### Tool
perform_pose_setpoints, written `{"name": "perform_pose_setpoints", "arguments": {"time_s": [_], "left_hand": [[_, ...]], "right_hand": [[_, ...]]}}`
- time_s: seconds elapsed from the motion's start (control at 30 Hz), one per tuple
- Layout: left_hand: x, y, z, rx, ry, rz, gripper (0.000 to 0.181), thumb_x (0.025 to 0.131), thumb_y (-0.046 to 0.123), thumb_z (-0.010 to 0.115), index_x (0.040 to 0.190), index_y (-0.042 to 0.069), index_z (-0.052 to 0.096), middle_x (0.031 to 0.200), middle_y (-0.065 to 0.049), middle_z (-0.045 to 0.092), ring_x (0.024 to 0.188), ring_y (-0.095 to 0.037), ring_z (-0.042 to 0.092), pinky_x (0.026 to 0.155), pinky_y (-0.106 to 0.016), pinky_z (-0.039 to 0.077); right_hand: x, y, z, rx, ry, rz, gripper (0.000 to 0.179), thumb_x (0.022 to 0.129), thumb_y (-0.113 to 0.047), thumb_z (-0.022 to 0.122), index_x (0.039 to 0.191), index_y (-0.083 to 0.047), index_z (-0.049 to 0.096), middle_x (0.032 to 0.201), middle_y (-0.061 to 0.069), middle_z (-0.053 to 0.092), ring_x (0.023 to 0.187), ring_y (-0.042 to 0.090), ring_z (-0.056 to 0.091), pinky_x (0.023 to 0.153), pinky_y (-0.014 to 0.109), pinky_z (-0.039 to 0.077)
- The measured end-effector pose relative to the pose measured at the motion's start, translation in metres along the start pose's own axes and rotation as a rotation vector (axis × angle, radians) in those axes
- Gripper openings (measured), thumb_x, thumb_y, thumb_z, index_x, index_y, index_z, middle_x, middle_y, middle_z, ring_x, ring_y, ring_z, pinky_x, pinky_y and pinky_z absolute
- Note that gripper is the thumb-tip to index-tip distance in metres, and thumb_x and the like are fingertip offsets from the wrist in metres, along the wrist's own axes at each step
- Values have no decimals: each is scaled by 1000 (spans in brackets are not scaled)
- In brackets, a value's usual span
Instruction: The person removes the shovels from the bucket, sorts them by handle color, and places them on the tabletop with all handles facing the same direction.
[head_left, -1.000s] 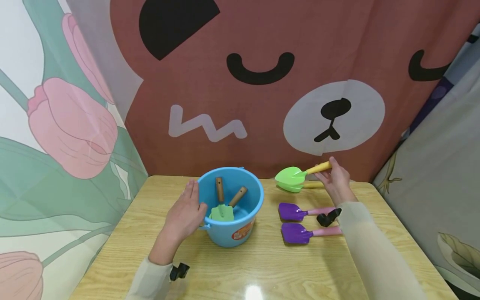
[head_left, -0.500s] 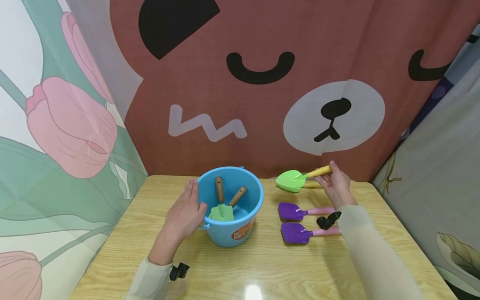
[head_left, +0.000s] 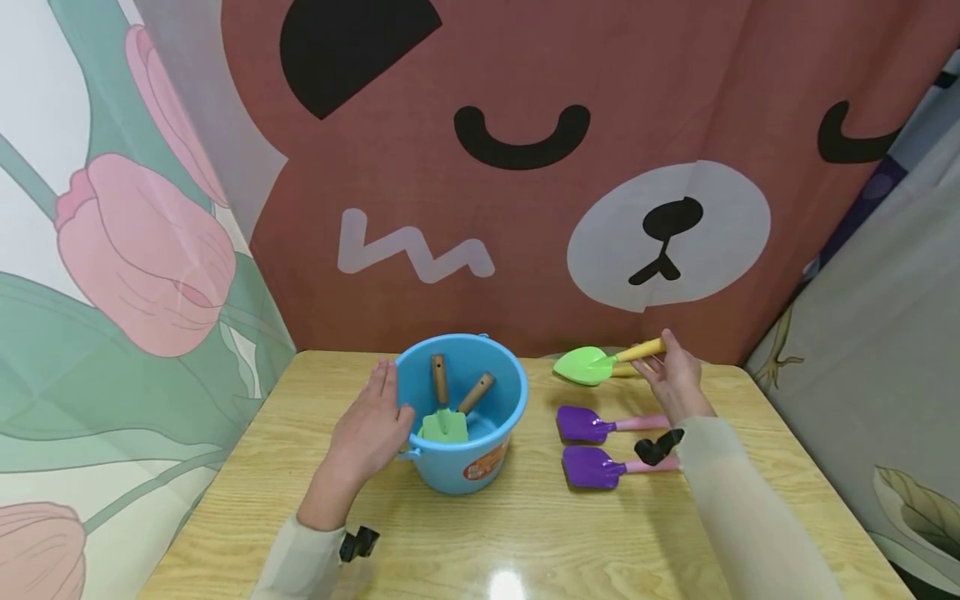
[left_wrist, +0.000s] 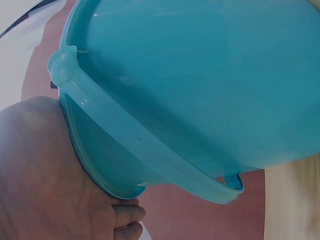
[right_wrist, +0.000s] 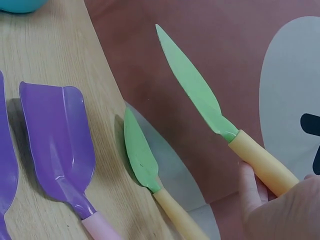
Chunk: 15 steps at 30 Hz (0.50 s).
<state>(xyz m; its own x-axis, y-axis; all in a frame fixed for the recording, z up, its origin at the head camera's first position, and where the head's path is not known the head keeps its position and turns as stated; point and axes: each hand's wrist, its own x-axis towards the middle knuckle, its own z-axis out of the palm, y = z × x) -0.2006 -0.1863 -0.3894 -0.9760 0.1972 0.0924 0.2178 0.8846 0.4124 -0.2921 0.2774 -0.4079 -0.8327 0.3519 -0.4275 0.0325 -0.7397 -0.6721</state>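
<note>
My left hand rests along the left rim of a blue bucket, its fingers straight. In the left wrist view the palm touches the rim beside the bucket's handle. Inside the bucket are two small garden tools with brown handles; one has a light green blade. My right hand grips the yellow handle of a green trowel, raised above the table. In the right wrist view a second green trowel lies below the held one, on the table.
Two purple shovels with pink handles lie in front of the right hand, partly under the forearm. The wooden table ends at a brown curtain with a bear print. Patterned curtains hang on both sides.
My right hand has come down slightly with the green trowel, closer to the trowel on the table. The left hand and the bucket have stayed put.
</note>
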Motion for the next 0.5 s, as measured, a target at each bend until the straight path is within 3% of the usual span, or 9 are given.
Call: {"name": "perform_pose_setpoints", "arguments": {"time_s": [0.3, 0.5], "left_hand": [[0, 0, 1, 2, -1, -1, 73, 102, 33, 36, 159, -6, 12, 168, -21, 8, 155, -39, 9, 123, -54, 20], [1, 0, 1, -1, 3, -10, 73, 103, 33, 36, 159, -5, 12, 168, -20, 8, 155, -39, 10, 122, -55, 21]], "right_hand": [[4, 3, -5, -41, 28, -12, 56, 98, -38, 63, 148, -20, 43, 146, 5, 45, 137, 27, 51, 108, 44, 42], [7, 7, -7, -79, 49, -13, 61, 100, -39, 60, 154, -22, 36, 137, 3, 47, 141, 27, 46, 111, 46, 41]]}}
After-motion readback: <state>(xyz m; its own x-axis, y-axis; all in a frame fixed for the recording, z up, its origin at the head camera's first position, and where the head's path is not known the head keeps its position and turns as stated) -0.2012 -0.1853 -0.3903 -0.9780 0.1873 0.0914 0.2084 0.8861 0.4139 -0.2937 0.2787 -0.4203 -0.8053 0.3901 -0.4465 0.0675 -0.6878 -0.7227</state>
